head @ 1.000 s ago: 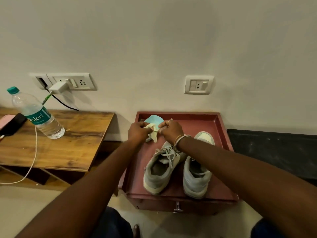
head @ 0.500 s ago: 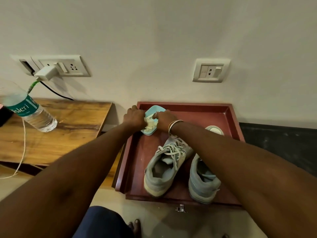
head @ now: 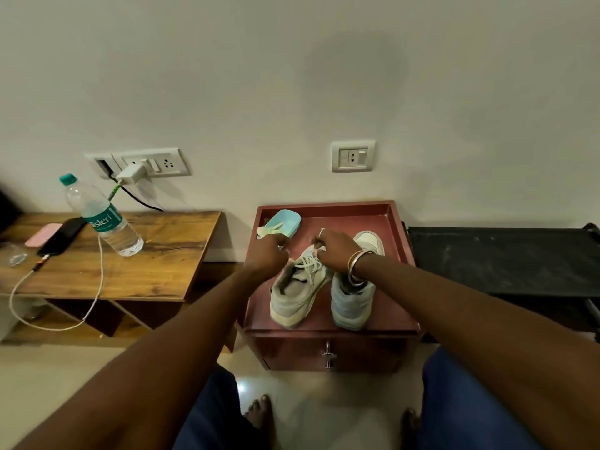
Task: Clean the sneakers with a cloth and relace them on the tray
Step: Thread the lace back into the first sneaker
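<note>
Two pale grey sneakers stand side by side, heels toward me, on a dark red tray (head: 324, 206). The left sneaker (head: 292, 297) has white laces; the right sneaker (head: 352, 303) is partly under my right wrist. My left hand (head: 268, 254) hovers at the left sneaker's toe end with fingers curled; what they hold is hidden. My right hand (head: 336, 250) pinches a lace at the top of the left sneaker. A pale cloth (head: 268, 229) lies in a light blue dish (head: 284, 222) at the tray's far left corner.
The tray tops a small red cabinet (head: 328, 352) against the wall. To the left is a wooden table (head: 168, 254) with a water bottle (head: 104, 219), phones and a charger cable. A black bench (head: 503, 258) lies on the right. My bare feet rest on the floor below.
Both hands left the cloth in the blue dish and came back to the left sneaker's laces. The view pulled back and tilted down.
</note>
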